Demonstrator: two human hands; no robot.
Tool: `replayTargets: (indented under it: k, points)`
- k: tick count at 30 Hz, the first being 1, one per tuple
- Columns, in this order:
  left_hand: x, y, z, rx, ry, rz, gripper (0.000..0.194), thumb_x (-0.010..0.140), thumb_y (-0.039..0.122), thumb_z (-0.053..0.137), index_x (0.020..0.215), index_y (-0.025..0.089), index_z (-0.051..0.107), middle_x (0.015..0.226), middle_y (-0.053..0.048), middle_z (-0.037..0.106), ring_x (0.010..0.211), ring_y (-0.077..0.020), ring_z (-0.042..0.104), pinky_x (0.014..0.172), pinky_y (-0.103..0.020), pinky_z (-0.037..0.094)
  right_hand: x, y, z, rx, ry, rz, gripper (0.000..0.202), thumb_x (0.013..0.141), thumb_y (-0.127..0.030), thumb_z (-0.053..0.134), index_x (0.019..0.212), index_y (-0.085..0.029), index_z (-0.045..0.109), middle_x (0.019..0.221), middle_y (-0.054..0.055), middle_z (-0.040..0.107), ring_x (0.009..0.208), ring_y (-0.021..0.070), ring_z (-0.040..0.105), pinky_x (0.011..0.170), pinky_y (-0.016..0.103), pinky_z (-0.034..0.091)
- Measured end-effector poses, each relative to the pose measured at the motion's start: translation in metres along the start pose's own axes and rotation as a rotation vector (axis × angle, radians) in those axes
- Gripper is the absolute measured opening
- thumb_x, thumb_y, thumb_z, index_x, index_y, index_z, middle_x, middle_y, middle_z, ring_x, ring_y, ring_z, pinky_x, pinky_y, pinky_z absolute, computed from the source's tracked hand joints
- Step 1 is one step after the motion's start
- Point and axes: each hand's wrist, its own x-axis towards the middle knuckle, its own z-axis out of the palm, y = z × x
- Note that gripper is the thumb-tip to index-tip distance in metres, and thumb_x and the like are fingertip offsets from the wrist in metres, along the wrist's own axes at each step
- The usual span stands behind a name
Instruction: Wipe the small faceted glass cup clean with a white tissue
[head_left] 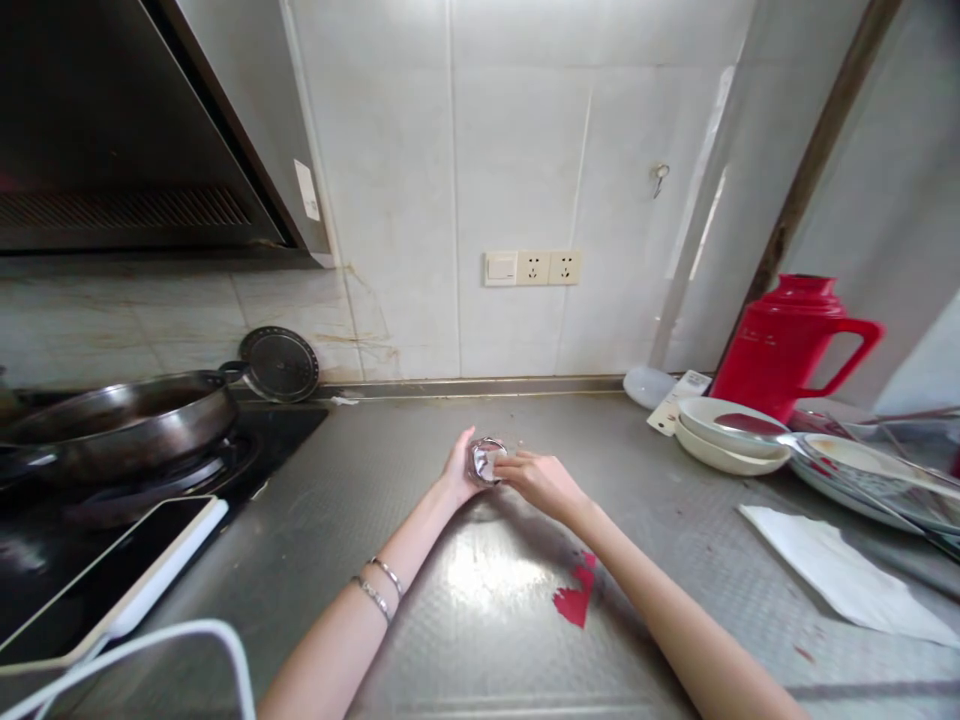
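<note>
We stretch both bare arms over the table (465, 660) from its near edge, and they slant inward until our hands nearly meet, closer to the far edge. Our left arm (409, 545) runs up and rightward, its wrist fairly straight; the left hand (459, 468) is curved in a cupping grip, thumb pointing towards the far edge. Our right arm (652, 590) comes in from the near right, and the right hand (544, 482) lies back upward, its bent fingers gathered and pointing left, fingertips close to the left hand.

No legible text, label (307, 190) on range hood (251, 100) unreadable, marks (763, 338) on red thermos (772, 368) blurred
</note>
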Motion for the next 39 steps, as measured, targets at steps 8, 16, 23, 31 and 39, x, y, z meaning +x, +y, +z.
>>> replayTargets:
  k: [8,16,23,31,39]
  points:
    - [0.001,-0.010,0.000,-0.066,0.053,0.287,0.027,0.081,0.033,0.050,0.080,0.011,0.066,0.064,-0.008,0.068,0.056,-0.0196,0.064,0.056,-0.029,0.049,0.010,-0.040,0.032,0.353,0.125,0.297,0.025,0.082,-0.014,0.051,0.100,-0.021,0.067,0.081,0.001,0.072,0.069,0.0153,0.065,0.066,0.022,0.045]
    - [-0.005,-0.015,0.009,-0.160,-0.091,0.298,0.027,0.081,0.033,0.051,0.083,0.011,0.067,0.082,-0.011,0.072,0.075,-0.0254,0.068,0.071,-0.037,0.051,0.008,-0.046,0.020,0.037,0.163,0.318,0.017,0.092,-0.024,0.050,0.104,-0.024,0.062,0.107,0.003,0.068,0.082,0.0166,0.067,0.060,0.020,0.041]
    - [-0.013,0.006,0.010,-0.105,-0.225,0.122,0.046,0.087,0.045,0.041,0.104,0.010,0.066,0.102,-0.016,0.070,0.086,-0.0303,0.067,0.072,-0.042,0.050,-0.001,-0.023,0.004,-0.229,0.089,0.151,0.024,0.096,-0.019,0.040,0.112,-0.023,0.057,0.106,0.005,0.067,0.087,0.0173,0.065,0.056,0.021,0.039]
    - [-0.011,0.016,-0.004,0.138,0.022,-0.186,0.052,0.082,0.060,0.048,0.081,0.011,0.066,0.053,-0.006,0.062,0.058,-0.0256,0.062,0.073,-0.059,0.050,-0.006,0.001,-0.005,-0.293,0.006,-0.159,0.018,0.094,-0.018,0.046,0.106,-0.022,0.060,0.103,0.005,0.067,0.094,0.0197,0.057,0.058,0.023,0.045]
    - [-0.005,0.002,0.007,0.112,0.040,-0.044,0.025,0.084,0.037,0.055,0.079,0.014,0.063,0.065,-0.004,0.067,0.058,-0.0176,0.062,0.064,-0.036,0.053,-0.001,0.000,0.006,-0.208,0.029,0.091,0.024,0.090,-0.013,0.047,0.104,-0.025,0.063,0.130,0.002,0.058,0.106,0.0239,0.051,0.057,0.024,0.047]
